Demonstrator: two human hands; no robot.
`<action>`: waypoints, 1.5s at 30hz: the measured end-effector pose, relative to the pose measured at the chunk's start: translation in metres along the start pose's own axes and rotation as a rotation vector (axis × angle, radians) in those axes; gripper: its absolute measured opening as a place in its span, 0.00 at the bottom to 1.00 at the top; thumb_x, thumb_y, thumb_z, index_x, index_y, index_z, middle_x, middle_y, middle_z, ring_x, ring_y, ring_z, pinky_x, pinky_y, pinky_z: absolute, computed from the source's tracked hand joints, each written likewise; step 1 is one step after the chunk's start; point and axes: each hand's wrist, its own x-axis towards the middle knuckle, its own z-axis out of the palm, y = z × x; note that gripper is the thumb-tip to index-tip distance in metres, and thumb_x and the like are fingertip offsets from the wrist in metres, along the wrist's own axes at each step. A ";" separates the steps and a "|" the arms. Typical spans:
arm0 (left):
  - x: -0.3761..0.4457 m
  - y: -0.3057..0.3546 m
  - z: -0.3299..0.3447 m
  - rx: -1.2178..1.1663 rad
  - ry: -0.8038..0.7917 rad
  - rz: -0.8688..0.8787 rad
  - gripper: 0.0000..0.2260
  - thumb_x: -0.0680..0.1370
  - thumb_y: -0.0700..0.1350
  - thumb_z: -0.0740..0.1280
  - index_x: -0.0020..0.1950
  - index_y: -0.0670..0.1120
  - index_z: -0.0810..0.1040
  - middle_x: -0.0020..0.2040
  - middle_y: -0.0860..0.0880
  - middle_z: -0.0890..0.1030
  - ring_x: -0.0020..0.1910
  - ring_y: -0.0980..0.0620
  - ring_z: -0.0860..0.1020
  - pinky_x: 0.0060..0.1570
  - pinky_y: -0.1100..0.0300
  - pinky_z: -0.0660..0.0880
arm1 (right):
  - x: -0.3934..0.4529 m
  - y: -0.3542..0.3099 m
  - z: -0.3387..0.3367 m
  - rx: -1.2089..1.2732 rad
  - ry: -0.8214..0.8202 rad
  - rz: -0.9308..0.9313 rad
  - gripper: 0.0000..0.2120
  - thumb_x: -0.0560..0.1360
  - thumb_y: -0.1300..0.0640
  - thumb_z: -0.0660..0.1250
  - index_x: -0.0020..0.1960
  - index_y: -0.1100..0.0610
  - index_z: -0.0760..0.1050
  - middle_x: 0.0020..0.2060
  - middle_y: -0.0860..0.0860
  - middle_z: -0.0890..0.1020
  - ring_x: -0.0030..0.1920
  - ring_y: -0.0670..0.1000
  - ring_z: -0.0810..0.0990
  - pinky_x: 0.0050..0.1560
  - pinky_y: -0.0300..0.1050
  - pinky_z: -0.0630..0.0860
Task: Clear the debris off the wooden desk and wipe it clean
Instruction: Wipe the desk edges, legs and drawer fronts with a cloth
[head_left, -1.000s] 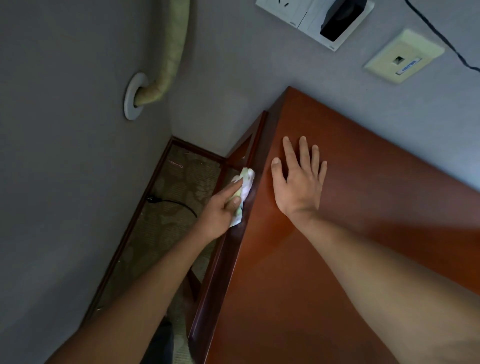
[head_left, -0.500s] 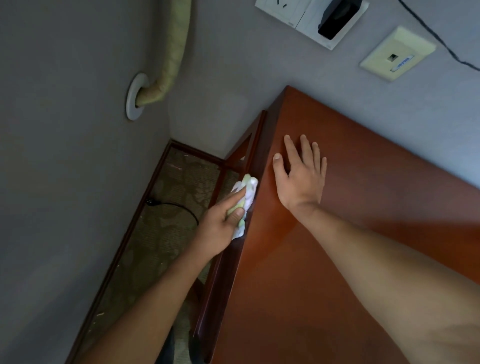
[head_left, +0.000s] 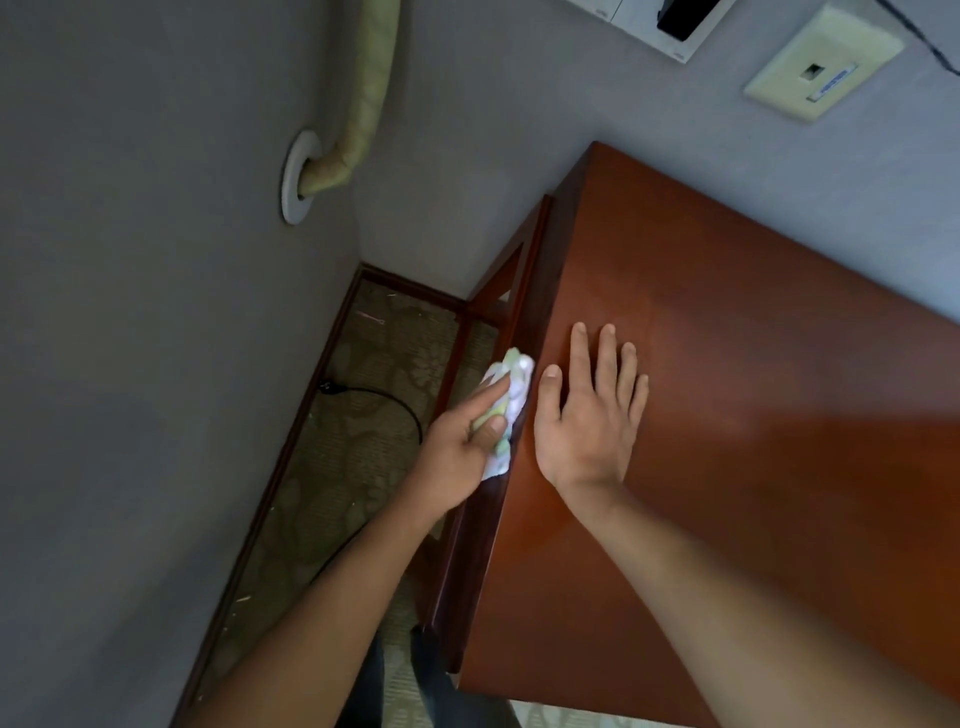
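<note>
Head view: left hand (head_left: 457, 457) grips cloth (head_left: 511, 395) against desk (head_left: 753, 415) edge; right hand (head_left: 587, 421) flat, fingers straight.

Left hand (head_left: 457, 457) presses cloth (head_left: 511, 400) against desk (head_left: 727, 415) edge.
</note>
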 end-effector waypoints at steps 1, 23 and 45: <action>0.001 0.001 0.000 -0.019 -0.009 0.017 0.23 0.85 0.37 0.63 0.74 0.60 0.69 0.79 0.55 0.67 0.79 0.63 0.62 0.77 0.66 0.60 | 0.000 -0.001 0.000 0.006 0.008 0.000 0.29 0.84 0.41 0.45 0.85 0.45 0.52 0.85 0.50 0.52 0.84 0.55 0.46 0.83 0.60 0.44; -0.065 -0.010 0.003 -0.015 -0.022 0.005 0.22 0.85 0.39 0.64 0.72 0.62 0.71 0.76 0.65 0.67 0.77 0.68 0.62 0.74 0.71 0.60 | -0.002 -0.004 0.000 0.012 0.047 0.015 0.29 0.84 0.42 0.45 0.84 0.46 0.55 0.84 0.51 0.55 0.84 0.55 0.49 0.83 0.60 0.45; -0.113 -0.033 0.008 -0.012 0.038 -0.088 0.22 0.85 0.35 0.63 0.72 0.59 0.71 0.76 0.63 0.67 0.75 0.71 0.62 0.79 0.61 0.59 | -0.099 0.008 0.007 0.035 0.030 -0.009 0.26 0.86 0.46 0.46 0.84 0.43 0.54 0.84 0.51 0.54 0.84 0.53 0.48 0.83 0.58 0.46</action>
